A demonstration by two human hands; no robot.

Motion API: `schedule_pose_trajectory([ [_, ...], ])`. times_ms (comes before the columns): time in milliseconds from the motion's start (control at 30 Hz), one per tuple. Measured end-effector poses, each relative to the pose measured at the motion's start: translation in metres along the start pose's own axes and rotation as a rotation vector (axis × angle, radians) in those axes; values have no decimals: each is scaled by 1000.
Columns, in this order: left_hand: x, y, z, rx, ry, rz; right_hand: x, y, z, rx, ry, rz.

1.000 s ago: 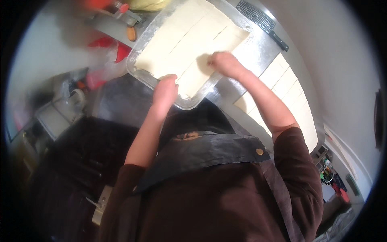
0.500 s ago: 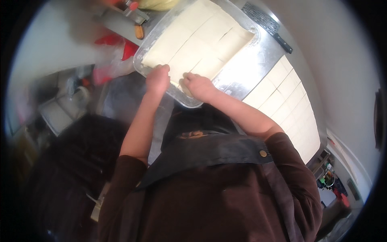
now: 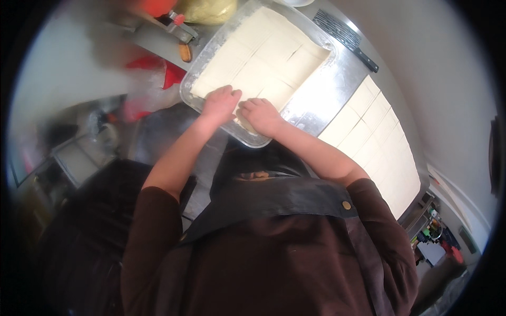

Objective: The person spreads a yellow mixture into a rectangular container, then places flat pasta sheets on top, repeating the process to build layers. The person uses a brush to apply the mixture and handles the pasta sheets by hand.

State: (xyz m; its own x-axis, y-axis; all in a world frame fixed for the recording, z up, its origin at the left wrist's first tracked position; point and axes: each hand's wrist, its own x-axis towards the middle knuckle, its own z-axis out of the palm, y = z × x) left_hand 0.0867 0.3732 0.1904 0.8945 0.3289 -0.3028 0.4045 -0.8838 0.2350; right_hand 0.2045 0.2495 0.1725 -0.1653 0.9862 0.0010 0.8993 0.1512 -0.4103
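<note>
At twelve o'clock, the cut dough [image 3: 263, 60] lies in a clear tray [image 3: 255, 141], perhaps for containment, while left hand [image 3: 220, 107] and right hand [image 3: 261, 117] touch its six-o'clock end, whether gripping I cannot tell.

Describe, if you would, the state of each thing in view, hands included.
Clear plastic tub: upright, uncovered.
Scored dough sheet: inside the tub, one cut line gaping.
Left hand: fingers bent, on that sheet's near end.
Right hand: fingers bent, same end, grip unclear.
Second dough sheet: flat, divided into rectangles.
Black-handled knife: lying flat, untouched.
</note>
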Motion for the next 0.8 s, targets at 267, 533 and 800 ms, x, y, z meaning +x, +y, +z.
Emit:
schedule_pose_trajectory([
  [267,-11,-29,-20,-279,292,-226,52,54,-35,111,-22,271],
  [533,-15,-33,-18,-195,123,-626,158,151,-75,-8,89,547],
  [800,-4,-46,-21,-132,157,-624,184,182,-70,74,125,679],
])
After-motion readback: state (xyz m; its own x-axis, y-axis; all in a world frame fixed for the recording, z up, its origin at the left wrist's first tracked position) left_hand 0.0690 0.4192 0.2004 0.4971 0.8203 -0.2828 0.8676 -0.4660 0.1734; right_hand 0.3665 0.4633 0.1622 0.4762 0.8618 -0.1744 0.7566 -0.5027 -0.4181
